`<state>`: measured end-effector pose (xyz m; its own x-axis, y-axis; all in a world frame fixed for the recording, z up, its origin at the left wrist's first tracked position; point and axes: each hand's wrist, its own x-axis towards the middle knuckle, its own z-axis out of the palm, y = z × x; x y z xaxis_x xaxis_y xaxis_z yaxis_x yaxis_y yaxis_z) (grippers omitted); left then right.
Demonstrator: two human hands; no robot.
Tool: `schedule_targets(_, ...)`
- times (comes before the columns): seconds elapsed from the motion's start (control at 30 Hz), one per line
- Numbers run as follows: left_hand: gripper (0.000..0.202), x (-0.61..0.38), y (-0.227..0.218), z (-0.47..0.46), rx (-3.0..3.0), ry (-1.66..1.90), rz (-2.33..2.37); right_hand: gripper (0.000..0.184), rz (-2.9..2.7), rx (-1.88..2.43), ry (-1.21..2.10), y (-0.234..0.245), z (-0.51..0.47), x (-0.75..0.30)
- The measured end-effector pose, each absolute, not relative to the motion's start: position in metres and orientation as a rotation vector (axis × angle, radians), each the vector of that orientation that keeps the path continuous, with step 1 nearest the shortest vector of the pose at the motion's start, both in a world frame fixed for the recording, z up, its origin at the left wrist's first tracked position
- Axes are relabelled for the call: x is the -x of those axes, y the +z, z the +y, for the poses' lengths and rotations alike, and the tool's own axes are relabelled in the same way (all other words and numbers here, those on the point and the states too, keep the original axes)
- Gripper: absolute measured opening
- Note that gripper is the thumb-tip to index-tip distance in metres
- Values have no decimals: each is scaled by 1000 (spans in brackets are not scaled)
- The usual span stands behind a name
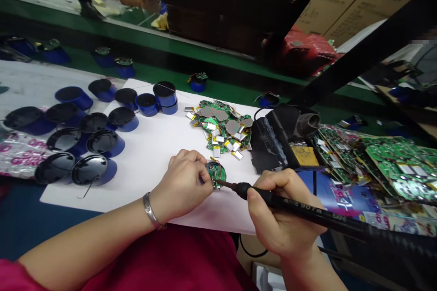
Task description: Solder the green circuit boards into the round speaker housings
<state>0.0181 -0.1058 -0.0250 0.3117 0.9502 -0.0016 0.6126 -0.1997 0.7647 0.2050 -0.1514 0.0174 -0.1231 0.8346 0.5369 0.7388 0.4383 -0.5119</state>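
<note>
My left hand [184, 186] is closed, pinching a small round green circuit board [216, 174] down on the white sheet [153, 150]. A silver bracelet [152, 211] sits on that wrist. My right hand [283, 216] grips a black soldering iron [307, 209] like a pen. The iron's tip touches the lower right edge of the round board. A heap of round green boards with small silver batteries [223, 129] lies just beyond my hands.
Several blue cylindrical housings with black tops [85, 132] crowd the left of the sheet. A black soldering station [283, 138] stands to the right, with stacked green panels [392, 161] beyond it. More blue parts sit on the green belt [170, 70]. Another person works at the far left.
</note>
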Motion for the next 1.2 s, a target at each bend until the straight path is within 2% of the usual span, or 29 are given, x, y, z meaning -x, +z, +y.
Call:
schedule_targets(0.47,18,-18,-32,-105,-1918,719,1364,18,-1970,1327,210,26,-142,-202)
schedule_targets(0.73,22,-18,-28,-100,-1952,630,1364,16,-2012,1262,197,32,-144,-195)
schedule_targets(0.97,21,-16,-29,-96,-2006,645,1343,19,-1935,1375,290,26,-143,-201)
schedule_targets(1.2,19,-15,-25,-95,-1977,581,1349,18,-1926,1338,203,27,-152,-198)
